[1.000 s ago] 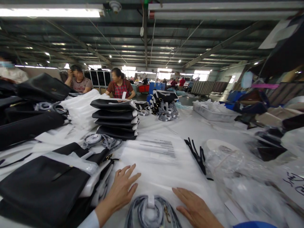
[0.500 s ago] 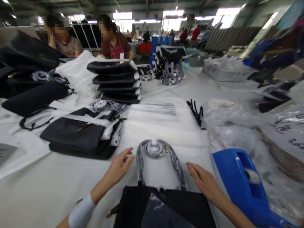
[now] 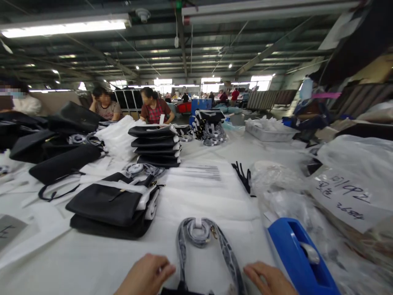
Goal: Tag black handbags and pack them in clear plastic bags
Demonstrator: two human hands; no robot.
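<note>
At the bottom edge lies a black handbag [image 3: 175, 291], mostly out of view, with its plastic-wrapped handles [image 3: 181, 256] arched away from me. Inside the arch sits a coiled, wrapped strap [image 3: 198, 239] with a white band and a gold clasp. My left hand [image 3: 149, 273] is just left of the handles, its fingers loosely bent and the thumb apart, holding nothing. To the right of them, my right hand [image 3: 267, 277] has its fingers stretched out and is also without anything in it. Neither hand visibly grips the handles.
A blue tape dispenser [image 3: 282, 235] stands at right beside clear plastic bags [image 3: 344, 196]. White wrapping sheets [image 3: 208, 196] and a black glove [image 3: 242, 178] lie ahead. Folded black bags [image 3: 107, 205] are at left, stacked ones [image 3: 153, 143] beyond. Co-workers [image 3: 156, 107] sit across the table.
The view has tilted upward, so the table things sit lower and the handbag has nearly left the frame. Both hands remain on either side of the handles, nearer the bag.
</note>
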